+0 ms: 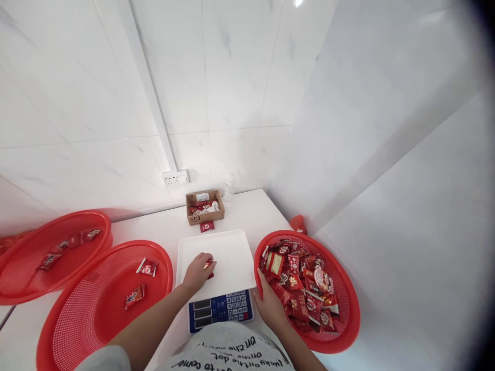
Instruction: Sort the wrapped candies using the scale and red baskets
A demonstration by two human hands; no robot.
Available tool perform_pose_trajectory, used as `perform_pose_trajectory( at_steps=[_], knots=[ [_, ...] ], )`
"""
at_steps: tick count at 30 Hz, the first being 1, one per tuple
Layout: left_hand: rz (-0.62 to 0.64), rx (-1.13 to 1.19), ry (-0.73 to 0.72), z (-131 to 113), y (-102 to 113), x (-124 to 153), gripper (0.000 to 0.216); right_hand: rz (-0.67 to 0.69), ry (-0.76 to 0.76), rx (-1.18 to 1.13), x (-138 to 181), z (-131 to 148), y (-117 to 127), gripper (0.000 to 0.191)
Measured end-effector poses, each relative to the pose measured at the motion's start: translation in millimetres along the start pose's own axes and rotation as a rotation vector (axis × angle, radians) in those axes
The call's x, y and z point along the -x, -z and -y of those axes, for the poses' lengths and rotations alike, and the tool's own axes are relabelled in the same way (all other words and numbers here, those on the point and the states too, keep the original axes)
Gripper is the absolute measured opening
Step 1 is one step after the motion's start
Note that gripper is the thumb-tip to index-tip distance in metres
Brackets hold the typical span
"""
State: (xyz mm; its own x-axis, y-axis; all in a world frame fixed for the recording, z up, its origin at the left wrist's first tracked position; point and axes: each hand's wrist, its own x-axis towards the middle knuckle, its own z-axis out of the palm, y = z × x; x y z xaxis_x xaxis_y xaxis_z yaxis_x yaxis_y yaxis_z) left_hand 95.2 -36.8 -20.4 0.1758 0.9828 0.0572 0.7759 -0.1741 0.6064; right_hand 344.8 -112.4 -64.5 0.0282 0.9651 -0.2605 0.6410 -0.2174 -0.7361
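Note:
My left hand (198, 271) is over the white tray (228, 252) of a weighing scale, its fingers closed on a small red packet (209, 275), partly hidden by them. With fingers and thumb around its near left rim, my right hand (268, 305) grips a red plastic basket (353, 309). Many red wrapped snack packets (299, 304) fill that basket. Below the tray, the blue keypad panel (220, 310) of the scale shows dark displays and number keys.
Two more red baskets (169, 268) stand at the left, each with a few packets. A small cardboard box (205, 217) with packets sits behind the tray, and one red packet (207, 226) lies before it. Crumpled clear plastic (228, 192) is beside the box. A wall socket (175, 178) is behind.

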Motion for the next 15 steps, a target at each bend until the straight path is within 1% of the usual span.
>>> perform_pose_trajectory(
  at_steps=[1, 3, 5, 7, 9, 11, 13, 15],
  knots=[
    [-0.063, 0.086, 0.066, 2.3, 9.9, 3.3, 0.018, -0.002, 0.005, -0.029, -0.6, -1.1, 0.7, 0.066],
    [-0.201, 0.176, 0.188, 7.3, 32.3, 11.0, 0.023, -0.006, 0.001, -0.107, -3.0, -4.5, 2.8, 0.065],
    [-0.332, 0.197, 0.304, 14.4, 55.6, 20.6, 0.028, -0.011, -0.041, -0.182, -7.1, -9.9, 5.8, 0.064],
    [-0.421, 0.191, 0.419, 25.2, 76.6, 32.6, 0.032, -0.024, -0.096, -0.227, -12.8, -17.4, 9.8, 0.063],
    [-0.446, 0.174, 0.539, 39.5, 92.5, 45.5, 0.037, -0.038, -0.12, -0.214, -19.7, -25.4, 14.8, 0.06],
    [-0.434, 0.122, 0.632, 55.2, 102.0, 57.0, 0.042, -0.064, -0.097, -0.138, -27.2, -31.6, 21.0, 0.057],
    [-0.438, 0.028, 0.666, 68.1, 104.4, 64.8, 0.049, -0.11, -0.043, -0.01, -34.5, -34.2, 27.7, 0.056],
    [-0.45, -0.07, 0.628, 74.2, 100.0, 68.3, 0.054, -0.143, 0.015, 0.133, -41.1, -33.0, 33.3, 0.054]
  ],
)
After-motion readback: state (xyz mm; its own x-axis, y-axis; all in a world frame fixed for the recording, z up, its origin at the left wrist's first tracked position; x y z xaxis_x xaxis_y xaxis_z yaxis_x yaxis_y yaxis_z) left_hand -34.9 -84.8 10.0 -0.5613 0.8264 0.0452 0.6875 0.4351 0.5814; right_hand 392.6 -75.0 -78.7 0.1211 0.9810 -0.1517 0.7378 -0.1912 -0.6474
